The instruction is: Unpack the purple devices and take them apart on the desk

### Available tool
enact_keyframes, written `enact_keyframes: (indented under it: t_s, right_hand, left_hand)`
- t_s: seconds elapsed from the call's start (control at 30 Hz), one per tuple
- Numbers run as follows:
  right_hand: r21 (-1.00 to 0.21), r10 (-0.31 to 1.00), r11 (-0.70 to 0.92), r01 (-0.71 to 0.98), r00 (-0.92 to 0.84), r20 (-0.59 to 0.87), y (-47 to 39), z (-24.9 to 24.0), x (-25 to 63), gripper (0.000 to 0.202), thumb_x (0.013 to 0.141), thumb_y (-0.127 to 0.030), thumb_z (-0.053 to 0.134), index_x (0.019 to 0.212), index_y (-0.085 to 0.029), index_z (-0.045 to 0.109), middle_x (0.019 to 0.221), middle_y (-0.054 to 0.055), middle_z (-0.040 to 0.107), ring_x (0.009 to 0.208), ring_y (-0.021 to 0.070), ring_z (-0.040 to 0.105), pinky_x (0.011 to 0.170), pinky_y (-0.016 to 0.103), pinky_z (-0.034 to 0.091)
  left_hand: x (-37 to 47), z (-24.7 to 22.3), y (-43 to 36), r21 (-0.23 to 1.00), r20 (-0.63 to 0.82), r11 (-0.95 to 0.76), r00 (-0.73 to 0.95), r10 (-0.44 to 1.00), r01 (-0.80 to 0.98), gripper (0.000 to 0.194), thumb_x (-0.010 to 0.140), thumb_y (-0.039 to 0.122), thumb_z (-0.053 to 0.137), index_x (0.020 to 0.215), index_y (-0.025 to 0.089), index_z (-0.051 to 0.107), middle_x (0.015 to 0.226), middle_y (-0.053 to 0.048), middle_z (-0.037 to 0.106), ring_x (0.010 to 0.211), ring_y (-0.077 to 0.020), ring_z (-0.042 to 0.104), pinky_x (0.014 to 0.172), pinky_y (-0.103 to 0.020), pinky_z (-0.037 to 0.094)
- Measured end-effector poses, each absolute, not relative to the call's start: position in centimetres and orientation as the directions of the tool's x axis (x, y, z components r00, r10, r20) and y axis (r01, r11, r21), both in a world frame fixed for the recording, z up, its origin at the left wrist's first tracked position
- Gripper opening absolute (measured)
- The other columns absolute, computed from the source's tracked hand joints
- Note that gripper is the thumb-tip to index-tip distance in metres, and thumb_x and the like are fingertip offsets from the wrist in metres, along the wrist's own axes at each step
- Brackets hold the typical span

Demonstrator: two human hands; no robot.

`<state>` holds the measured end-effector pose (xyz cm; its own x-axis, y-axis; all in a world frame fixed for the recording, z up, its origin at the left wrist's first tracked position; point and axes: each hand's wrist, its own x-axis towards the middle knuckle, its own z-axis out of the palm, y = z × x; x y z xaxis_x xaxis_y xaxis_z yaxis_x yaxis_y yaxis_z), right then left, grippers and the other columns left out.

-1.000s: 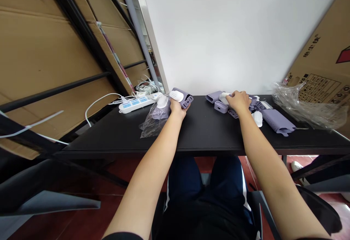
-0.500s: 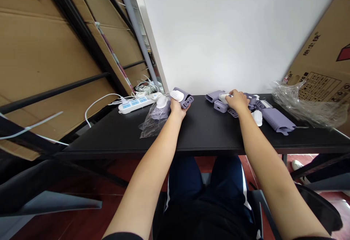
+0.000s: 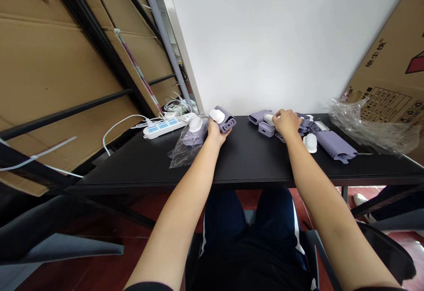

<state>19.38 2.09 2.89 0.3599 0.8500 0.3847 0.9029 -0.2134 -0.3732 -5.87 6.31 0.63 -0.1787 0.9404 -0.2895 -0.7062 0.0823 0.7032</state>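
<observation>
"Purple casing [image 3: 229, 122], head view: where is it and how does it look?"

"In the left hand [image 3: 215, 134], above the left-centre part of the black table [image 3: 248, 160]. Matte purple body, tilted, with cut-outs in the end that faces the camera and to the right. A white oval piece [image 3: 217, 115] with a ridged face sits against its left side."

"State of the fingers?"

"Left: clasped around the casing. Right hand [image 3: 287, 122]: fingertips touching a white rounded part [image 3: 269, 119]; whether they grip it, I cannot tell."

"Items about the right hand?"

"An open-ended purple sleeve [image 3: 257, 117] to its left, and a small purple box [image 3: 266, 129] with a slot in its wall, nearer the camera. To its right, a white ridged piece [image 3: 310, 143] and a perforated purple sleeve [image 3: 336, 145], lying on its side."

"And beside the left hand?"

"A purple item [image 3: 193, 137] in clear plastic film [image 3: 180, 155], a white piece [image 3: 195, 124] on top. Behind and further left, a white power strip [image 3: 165, 127] with blue socket faces."
</observation>
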Motion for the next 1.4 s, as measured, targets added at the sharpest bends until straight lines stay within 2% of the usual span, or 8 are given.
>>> enact_keyframes:
  t_s: [0.17, 0.3, 0.43, 0.57, 0.67, 0.93, 1.17, 1.4]
  right_hand:
    - [-0.364, 0.856, -0.236, 0.901, 0.37, 0.361, 2.0, 2.9, 19.4, 0.034, 0.098, -0.032, 0.053, 0.117, -0.02, 0.079, 0.133, 0.02, 0.066, 0.126, 0.038, 0.055, 0.104, 0.053, 0.039]
    - [-0.411, 0.819, -0.144, 0.9, 0.342, 0.46, 1.7, 3.4, 19.0, 0.035, 0.1, -0.032, 0.05, 0.118, -0.02, 0.077, 0.131, 0.019, 0.068, 0.125, 0.0381, 0.059, 0.104, 0.054, 0.042]
    - [-0.447, 0.816, 0.239, 0.862, 0.071, 0.573, 1.5, 3.3, 17.6, 0.035, 0.1, -0.036, 0.055, 0.126, -0.02, 0.072, 0.123, 0.014, 0.072, 0.117, 0.0296, 0.065, 0.104, 0.044, 0.046]
    - [-0.501, 0.826, 0.512, 0.698, -0.24, 0.51, 0.8, 2.2, 15.0, 0.065, 0.097, -0.043, 0.065, 0.157, -0.024, 0.048, 0.111, 0.006, 0.076, 0.102, 0.0241, 0.07, 0.092, 0.036, 0.052]
    - [-0.585, 0.849, 0.519, 0.623, -0.301, 0.433, 0.5, 1.2, 13.3, 0.073, 0.099, -0.043, 0.062, 0.165, -0.024, 0.036, 0.102, 0.004, 0.076, 0.091, 0.0227, 0.071, 0.083, 0.034, 0.052]
    - [-0.63, 0.865, 0.488, 0.604, -0.236, 0.444, 1.3, 0.2, 12.7, 0.064, 0.096, -0.033, 0.066, 0.157, -0.024, 0.047, 0.089, -0.002, 0.068, 0.083, 0.0189, 0.067, 0.08, 0.031, 0.05]
    - [-0.468, 0.834, 0.499, 0.729, -0.257, 0.489, 0.5, 0.7, 12.6, 0.055, 0.099, -0.033, 0.066, 0.152, -0.026, 0.054, 0.093, 0.001, 0.074, 0.084, 0.0215, 0.069, 0.077, 0.03, 0.046]
    - [-0.288, 0.82, 0.477, 0.83, -0.302, 0.487, 0.2, 1.2, 12.7, 0.052, 0.102, -0.035, 0.064, 0.153, -0.023, 0.056, 0.101, 0.008, 0.079, 0.095, 0.0283, 0.073, 0.085, 0.036, 0.049]
  left_hand:
    - [-5.8, 0.6, 6.2, 0.71, -0.269, 0.091, -0.15, 0.951, -0.698, 0.036, 0.103, 0.056, 0.049, 0.098, 0.024, 0.065, 0.081, -0.003, 0.068, 0.071, -0.0174, 0.065, 0.064, -0.026, 0.053]
    - [-5.6, 1.0, 5.7, 0.73, -0.268, 0.116, -0.125, 0.955, -0.673, 0.038, 0.103, 0.056, 0.048, 0.098, 0.023, 0.065, 0.077, -0.003, 0.067, 0.067, -0.0169, 0.064, 0.061, -0.025, 0.051]
    - [-5.3, 1.3, 5.2, 0.765, -0.241, 0.144, -0.072, 0.968, -0.628, 0.041, 0.103, 0.058, 0.047, 0.098, 0.022, 0.065, 0.074, -0.003, 0.067, 0.063, -0.0169, 0.063, 0.057, -0.025, 0.05]
    - [-4.8, 1.3, 4.9, 0.79, -0.198, 0.15, -0.016, 0.98, -0.594, 0.044, 0.105, 0.058, 0.046, 0.098, 0.02, 0.067, 0.074, -0.004, 0.068, 0.062, -0.0163, 0.063, 0.055, -0.024, 0.05]
    - [-4.2, 1.3, 4.7, 0.802, -0.161, 0.153, 0.037, 0.986, -0.577, 0.041, 0.106, 0.054, 0.046, 0.099, 0.02, 0.068, 0.078, -0.005, 0.07, 0.063, -0.0161, 0.065, 0.056, -0.025, 0.052]
    - [-3.6, 1.2, 4.2, 0.854, -0.159, 0.173, 0.071, 0.985, -0.491, 0.047, 0.102, 0.063, 0.057, 0.106, 0.017, 0.071, 0.077, -0.006, 0.071, 0.057, -0.0146, 0.064, 0.05, -0.023, 0.053]
    - [-3.6, 1.3, 4.4, 0.87, -0.142, 0.134, 0.019, 0.99, -0.475, 0.044, 0.103, 0.059, 0.058, 0.098, 0.016, 0.069, 0.072, -0.003, 0.067, 0.051, -0.0114, 0.058, 0.041, -0.019, 0.043]
    - [-3.5, 1.1, 4.3, 0.896, -0.12, 0.107, -0.004, 0.993, -0.43, 0.041, 0.099, 0.06, 0.064, 0.107, 0.021, 0.071, 0.073, -0.001, 0.066, 0.054, -0.0106, 0.058, 0.045, -0.017, 0.042]
